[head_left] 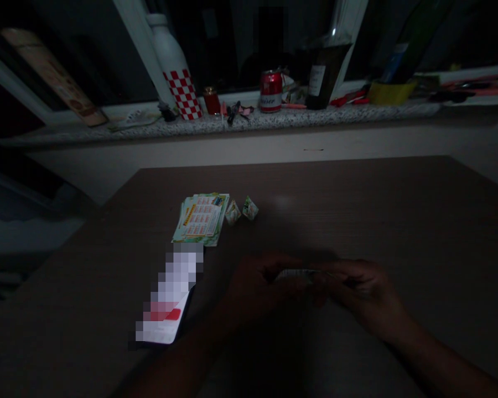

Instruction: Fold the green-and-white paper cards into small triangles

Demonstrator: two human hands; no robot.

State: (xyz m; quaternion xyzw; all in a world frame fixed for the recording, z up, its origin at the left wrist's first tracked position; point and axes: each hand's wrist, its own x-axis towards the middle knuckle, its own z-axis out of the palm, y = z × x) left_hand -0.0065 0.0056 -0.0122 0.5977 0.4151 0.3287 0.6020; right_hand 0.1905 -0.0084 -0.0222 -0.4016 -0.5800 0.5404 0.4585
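In dim light, my left hand (259,284) and my right hand (359,284) meet low over the table. Between them, their fingers pinch a thin, pale piece of paper (292,273), of which only a narrow strip shows; its shape is mostly hidden. Beyond my left hand lie two small folded paper pieces (249,208), side by side. To their left is a stack of printed cards (201,218) with green edges and red grids. A phone (168,298) with a lit screen rests left of my left hand.
Behind the brown table (357,204) runs a speckled windowsill (232,124). On it stand a white bottle with red checks (178,77), a small red jar (211,101), a red can (270,91), a dark labelled container (317,83) and a yellow holder (390,93).
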